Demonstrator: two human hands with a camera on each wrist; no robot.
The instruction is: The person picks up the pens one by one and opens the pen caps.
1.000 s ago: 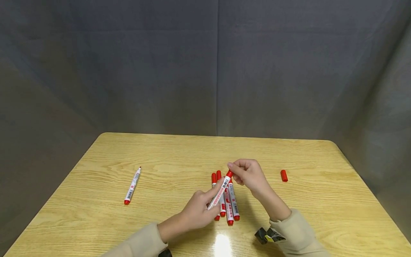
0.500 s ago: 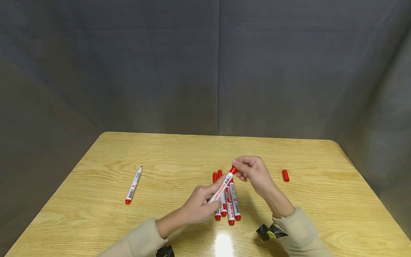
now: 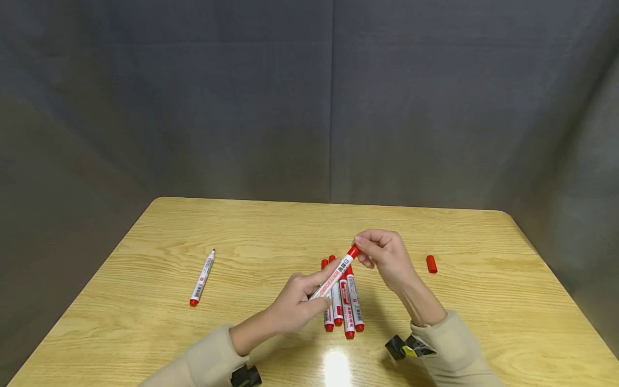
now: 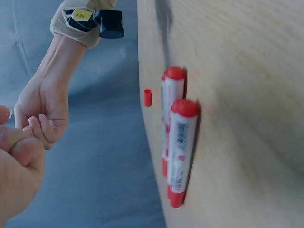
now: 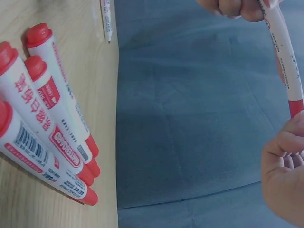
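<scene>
A white whiteboard marker [image 3: 333,278] with a red cap slants up to the right above the table, held between both hands. My left hand [image 3: 297,303] grips its barrel near the lower end. With thumb and forefinger, my right hand [image 3: 387,258] pinches the red cap [image 3: 353,251] at the upper end. In the right wrist view the cap's red band [image 5: 295,107] sits against the white barrel. Beneath the hands, several capped red markers [image 3: 357,306] lie side by side on the table; the held marker and left hand partly cover them in the head view.
An uncapped marker [image 3: 202,278] lies at the left of the wooden table [image 3: 271,220], its red tip pointing away. A loose red cap [image 3: 432,264] lies on the right side. A grey curtain [image 3: 242,107] hangs behind the table's far edge.
Both hands and the held marker have risen slightly, the right hand also shifting a little to the right. The right hand still pinches the cap end. The markers on the table keep their arrangement.
</scene>
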